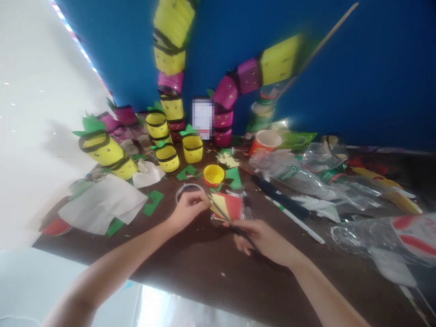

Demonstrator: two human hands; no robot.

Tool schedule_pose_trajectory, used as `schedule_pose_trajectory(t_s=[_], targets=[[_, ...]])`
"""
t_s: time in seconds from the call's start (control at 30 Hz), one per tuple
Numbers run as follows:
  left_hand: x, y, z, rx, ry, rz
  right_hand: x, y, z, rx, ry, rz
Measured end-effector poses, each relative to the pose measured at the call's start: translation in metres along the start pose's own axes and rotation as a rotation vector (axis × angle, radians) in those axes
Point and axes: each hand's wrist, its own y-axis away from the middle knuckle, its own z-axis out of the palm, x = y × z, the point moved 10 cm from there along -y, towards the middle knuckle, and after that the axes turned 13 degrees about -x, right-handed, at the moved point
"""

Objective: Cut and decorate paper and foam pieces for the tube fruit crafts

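My left hand (190,208) is closed in a pinch at the left edge of a small red and yellow piece (233,205), near the middle of the table. My right hand (260,238) grips the dark handles of scissors (243,234), whose blades point up and left across the piece. Behind my left hand lies a roll of tape (180,190), partly covered by the hand. A small yellow cup (214,175) with a red base stands just beyond the piece, beside a green paper scrap (233,178).
Yellow cups with green tops (192,149) and stacked yellow and magenta cups (170,106) stand at the back left. White paper (105,202) lies left. Clear plastic bottles (296,175), a black tool (279,195) and a white stick (296,221) lie right.
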Motion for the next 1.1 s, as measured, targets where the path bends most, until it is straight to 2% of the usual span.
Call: schedule_pose_trajectory(t_s=[0.73,1.1], targets=[[0.0026,-0.0011,-0.0007,0.008,-0.005,-0.005,-0.0068,0.0020,0.0005,-0.012,0.024,-0.001],[0.0015,-0.0005,-0.0009,-0.002,-0.004,0.013,-0.0022,0.0029,-0.0036,0.002,0.023,0.014]])
